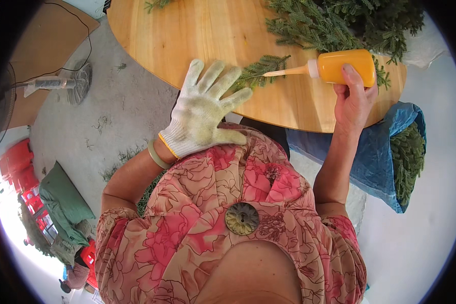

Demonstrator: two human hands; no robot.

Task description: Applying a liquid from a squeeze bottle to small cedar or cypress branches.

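Note:
My right hand (353, 99), bare, is wrapped round an orange squeeze bottle (342, 67) tipped on its side. The bottle's long pale nozzle (286, 72) points left, and its tip reaches a small green fir sprig (263, 67) on the wooden table. My left hand (201, 109) wears a white knitted glove with a yellow cuff edge. Its fingers are spread wide near the table's edge, beside the sprig's left end, with nothing seen in them. Whether a fingertip touches the sprig is hard to make out.
A heap of fir branches (339, 23) covers the far right of the round wooden table (152, 30). A blue sack (359, 167) with more greenery hangs at the right. Left are a fan (2, 101), red crates (17, 159), a green sack (61, 197) and another person (76, 276).

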